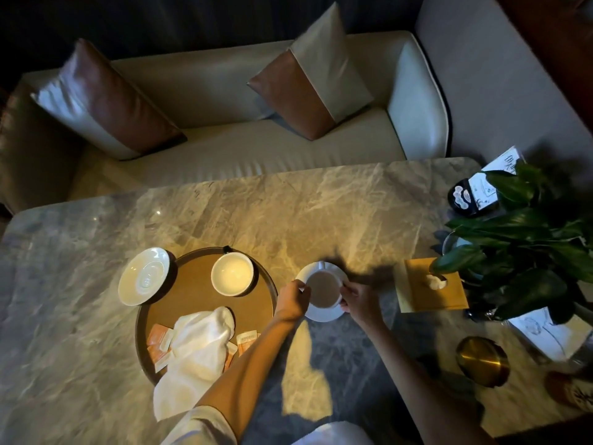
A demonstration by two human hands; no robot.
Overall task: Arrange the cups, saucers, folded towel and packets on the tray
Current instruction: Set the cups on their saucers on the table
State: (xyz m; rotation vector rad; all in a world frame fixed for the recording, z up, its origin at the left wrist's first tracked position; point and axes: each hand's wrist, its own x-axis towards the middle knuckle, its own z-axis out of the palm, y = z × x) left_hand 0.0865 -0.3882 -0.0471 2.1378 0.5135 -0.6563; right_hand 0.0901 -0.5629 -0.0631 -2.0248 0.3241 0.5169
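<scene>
Nearest, two bare forearms reach out over the marble table (321,200) from pale sleeves. Left of them a white towel (199,342) lies bunched on the near part of the round brown tray (141,316). Its near end hangs over the rim onto the table. Orange and white packets (158,340) lie flat on the tray on both sides of the towel, some partly under it.

Just right of the tray, off it, a white cup (324,292) stands on a saucer (321,314) on the table, handle pointing away. The left hand (292,300) has curled fingers gripping the cup's left side. The right hand (359,300) pinches its right side with bent fingers. Whether any finger also catches the saucer cannot be told.

Farther in, a second cup (231,273) stands upright on the far part of the tray with no saucer under it. A spare saucer (144,276) rests tilted on the tray's left rim, partly over the table.

To the right, a brass bowl (481,361) sits near the table's near edge. Beyond it a tissue box (430,284) lies beside a leafy plant (519,245). Behind the table stands a pale sofa (224,139) with two cushions (311,75).
</scene>
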